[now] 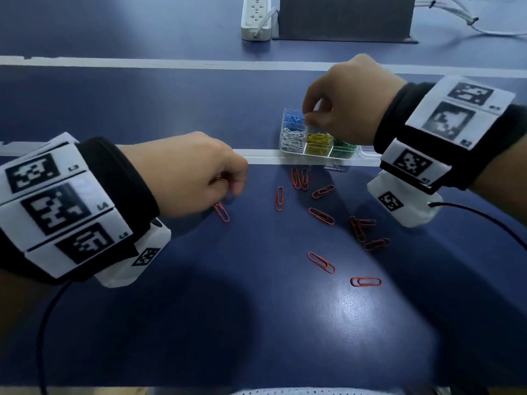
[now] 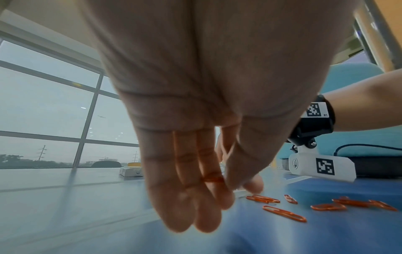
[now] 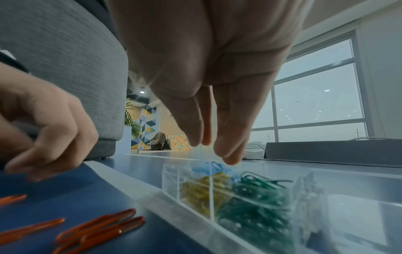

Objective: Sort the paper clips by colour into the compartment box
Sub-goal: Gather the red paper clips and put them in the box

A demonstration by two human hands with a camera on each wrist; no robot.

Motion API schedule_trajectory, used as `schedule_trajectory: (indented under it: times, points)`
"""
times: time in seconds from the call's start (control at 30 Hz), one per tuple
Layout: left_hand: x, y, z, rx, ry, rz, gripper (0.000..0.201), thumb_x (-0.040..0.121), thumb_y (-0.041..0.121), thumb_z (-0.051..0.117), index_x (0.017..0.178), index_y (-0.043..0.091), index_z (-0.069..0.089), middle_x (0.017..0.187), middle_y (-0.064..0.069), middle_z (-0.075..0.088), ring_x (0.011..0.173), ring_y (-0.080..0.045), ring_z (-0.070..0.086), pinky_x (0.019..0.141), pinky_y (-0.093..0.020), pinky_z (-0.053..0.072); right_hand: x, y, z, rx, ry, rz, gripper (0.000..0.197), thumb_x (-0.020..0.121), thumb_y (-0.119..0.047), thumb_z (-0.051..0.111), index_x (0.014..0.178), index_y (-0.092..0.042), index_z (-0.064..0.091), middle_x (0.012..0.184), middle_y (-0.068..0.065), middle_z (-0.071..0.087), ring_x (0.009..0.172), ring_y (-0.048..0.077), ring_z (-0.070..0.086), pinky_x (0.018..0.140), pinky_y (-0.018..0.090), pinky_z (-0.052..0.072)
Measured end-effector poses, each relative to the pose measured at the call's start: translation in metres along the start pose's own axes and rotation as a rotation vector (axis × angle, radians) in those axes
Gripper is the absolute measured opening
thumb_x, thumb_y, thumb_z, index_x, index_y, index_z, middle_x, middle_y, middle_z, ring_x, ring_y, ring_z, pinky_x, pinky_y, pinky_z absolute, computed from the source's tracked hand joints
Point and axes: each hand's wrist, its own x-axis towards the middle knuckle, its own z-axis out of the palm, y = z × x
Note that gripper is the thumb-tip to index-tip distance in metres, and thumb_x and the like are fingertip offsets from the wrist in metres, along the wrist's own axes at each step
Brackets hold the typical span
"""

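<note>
- Our left hand [image 1: 196,172] pinches an orange clip [image 2: 214,178]; more orange clips [image 1: 320,215] lie between our hands.
- Our right hand [image 1: 346,101] hangs relaxed, seemingly empty, over the compartment box [image 1: 289,151].
- Next, we judge: carry orange clips to a free compartment.

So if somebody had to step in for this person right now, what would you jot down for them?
Left hand: pinching orange clips in its fingers, above the table.
Right hand: over the compartment box, fingertips down at the blue section; whether it holds anything is unclear.
Done: blue, white, yellow and green clips sit in separate compartments.
Left: the loose orange clips scattered on the table in front of the box. Which compartment takes them is hidden by the right hand.
</note>
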Motion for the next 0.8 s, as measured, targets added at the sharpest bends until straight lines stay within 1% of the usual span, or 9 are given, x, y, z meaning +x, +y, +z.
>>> schedule_trajectory:
  times: [0.1,0.17,0.27,0.4,0.5,0.57,0.67,0.73,0.8]
  points:
    - [-0.002,-0.001,0.003,0.03,-0.016,-0.015,0.018,0.08,0.011,0.051,0.073,0.027,0.056,0.079,0.009,0.06,0.067,-0.005,0.052,0.064,-0.013,0.038,-0.004,0.001,-0.004,0.012,0.045,-0.012,0.024,0.084,-0.015,0.05,0.092,-0.018,0.073,0.092,0.009,0.071,0.075,0.023,0.048,0.08,0.034,0.051]
    - [-0.003,-0.002,0.005,0.068,-0.036,-0.003,0.011,0.08,0.02,0.057,0.075,0.03,0.056,0.082,0.01,0.056,0.068,-0.003,0.05,0.064,-0.009,0.036,-0.009,0.001,-0.006,0.012,0.036,-0.012,0.028,0.083,-0.011,0.048,0.093,-0.018,0.073,0.092,0.009,0.072,0.075,0.022,0.048,0.081,0.033,0.05]
    - [-0.004,-0.004,0.006,0.12,-0.056,-0.01,0.007,0.076,0.034,0.067,0.081,0.032,0.063,0.087,0.011,0.056,0.073,-0.003,0.053,0.07,-0.016,0.042,-0.018,0.0,-0.006,0.0,-0.009,-0.027,0.029,0.081,-0.01,0.047,0.092,-0.016,0.074,0.09,0.007,0.073,0.073,0.022,0.05,0.081,0.031,0.05]
    - [0.002,-0.009,0.01,0.166,-0.058,-0.023,0.013,0.075,0.027,0.072,0.088,0.03,0.07,0.089,0.013,0.062,0.07,-0.002,0.05,0.082,-0.029,0.048,-0.033,-0.007,-0.004,0.019,-0.081,-0.084,0.026,0.079,-0.014,0.05,0.089,-0.02,0.074,0.087,0.005,0.074,0.078,0.028,0.061,0.083,0.035,0.052]
    - [0.003,-0.01,0.011,0.18,-0.073,-0.014,0.007,0.075,0.024,0.071,0.079,0.03,0.07,0.082,0.014,0.064,0.063,0.004,0.047,0.077,-0.027,0.049,-0.044,-0.012,0.004,-0.018,-0.262,-0.18,0.024,0.078,-0.017,0.054,0.09,-0.026,0.073,0.086,0.004,0.071,0.081,0.03,0.063,0.08,0.038,0.054]
    - [0.003,-0.01,0.01,0.18,-0.083,-0.005,0.011,0.076,0.024,0.07,0.071,0.033,0.066,0.08,0.013,0.066,0.063,0.003,0.049,0.076,-0.026,0.048,-0.047,-0.013,0.009,-0.042,-0.363,-0.202,0.023,0.078,-0.02,0.059,0.095,-0.031,0.071,0.091,0.0,0.068,0.084,0.028,0.062,0.08,0.04,0.054]
    - [0.0,-0.008,0.007,0.183,-0.102,-0.007,0.019,0.078,0.027,0.066,0.065,0.036,0.057,0.079,0.013,0.066,0.067,0.001,0.052,0.076,-0.026,0.049,-0.049,-0.011,0.012,-0.075,-0.383,-0.24,0.028,0.081,-0.02,0.058,0.104,-0.035,0.066,0.08,-0.012,0.057,0.082,0.018,0.05,0.079,0.036,0.052]
    - [-0.002,-0.007,0.007,0.192,-0.097,-0.005,0.016,0.078,0.029,0.063,0.065,0.036,0.057,0.077,0.013,0.065,0.068,-0.001,0.053,0.076,-0.027,0.05,-0.05,-0.01,0.011,-0.077,-0.374,-0.25,0.027,0.081,-0.019,0.055,0.102,-0.035,0.064,0.07,-0.014,0.047,0.081,0.017,0.046,0.071,0.029,0.046]
    - [-0.005,-0.005,0.007,0.194,-0.081,-0.012,0.018,0.078,0.03,0.061,0.063,0.037,0.054,0.072,0.013,0.064,0.067,0.001,0.052,0.074,-0.025,0.049,-0.052,-0.008,0.012,-0.073,-0.374,-0.253,0.024,0.08,-0.018,0.054,0.099,-0.031,0.062,0.071,-0.013,0.047,0.08,0.017,0.046,0.068,0.026,0.037]
